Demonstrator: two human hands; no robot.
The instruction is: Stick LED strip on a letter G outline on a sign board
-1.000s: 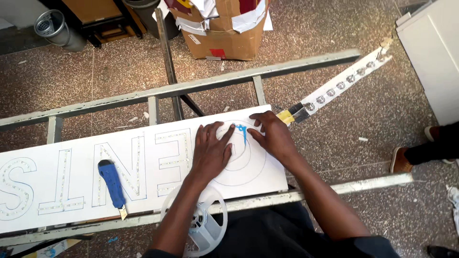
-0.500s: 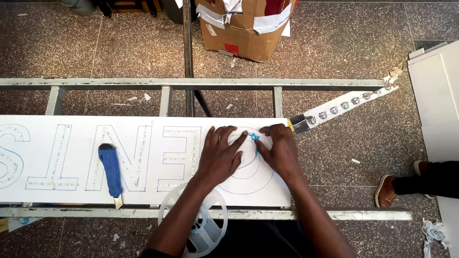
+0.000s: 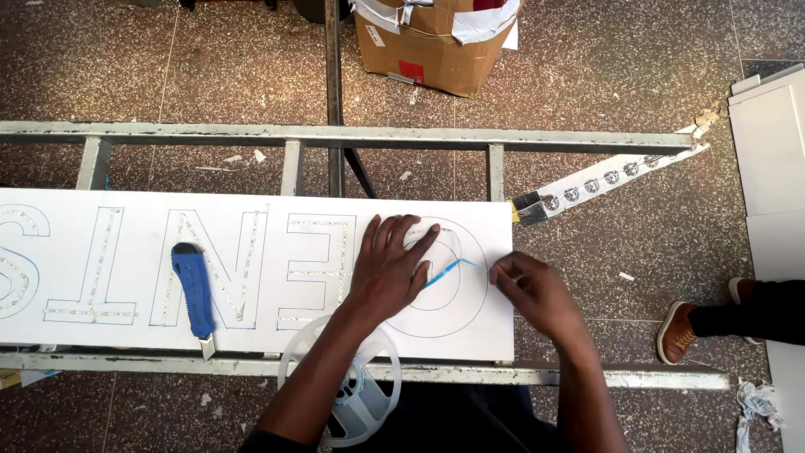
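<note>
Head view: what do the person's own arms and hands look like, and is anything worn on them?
Both forearms are bare to the frame's bottom edge. The left hand and right hand wear no gloves; no rings, watch or bracelet show. Dark clothing shows only at the bottom edge, beside the left arm.

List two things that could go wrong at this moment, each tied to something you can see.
1. The blue utility knife lies loose on the white sign board, its tip at the near edge; a nudge could drop it or nick an arm.
2. The left hand presses the round letter while the right hand pulls the thin blue strip; it might tear or lift.
</note>
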